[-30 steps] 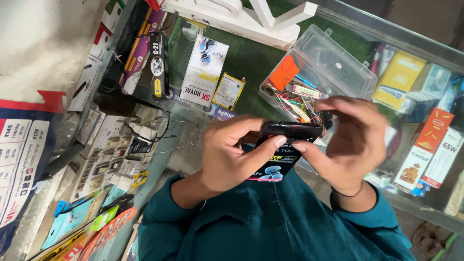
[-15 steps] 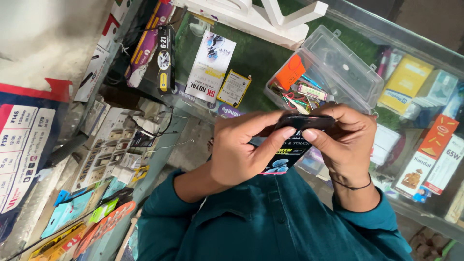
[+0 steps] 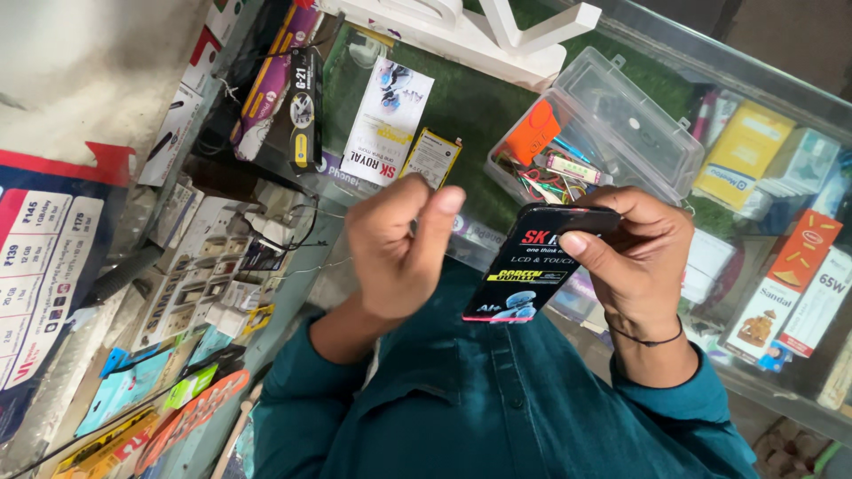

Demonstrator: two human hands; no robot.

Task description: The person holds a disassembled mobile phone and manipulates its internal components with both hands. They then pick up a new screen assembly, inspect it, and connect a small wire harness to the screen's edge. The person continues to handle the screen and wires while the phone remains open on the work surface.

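My right hand (image 3: 641, 266) grips a black phone-like device (image 3: 568, 218) by its top edge, thumb across the front. A black printed packet (image 3: 524, 282) with yellow and red marks hangs below the device, over my teal shirt. My left hand (image 3: 399, 253) is raised a little to the left of the device and does not touch it. Its thumb and forefinger are pinched together; I cannot see anything between them.
On the glass counter, an open clear plastic box (image 3: 626, 133) holds small coloured parts and an orange piece (image 3: 535, 131). A white printed packet (image 3: 388, 120) and a small card (image 3: 430, 158) lie left of it. Boxed goods (image 3: 799, 275) sit under the glass at right; stacked packages (image 3: 195, 275) at left.
My left hand has let go of the device and pulled away to the left with its fingers pinched. My right hand alone holds the device and packet now.
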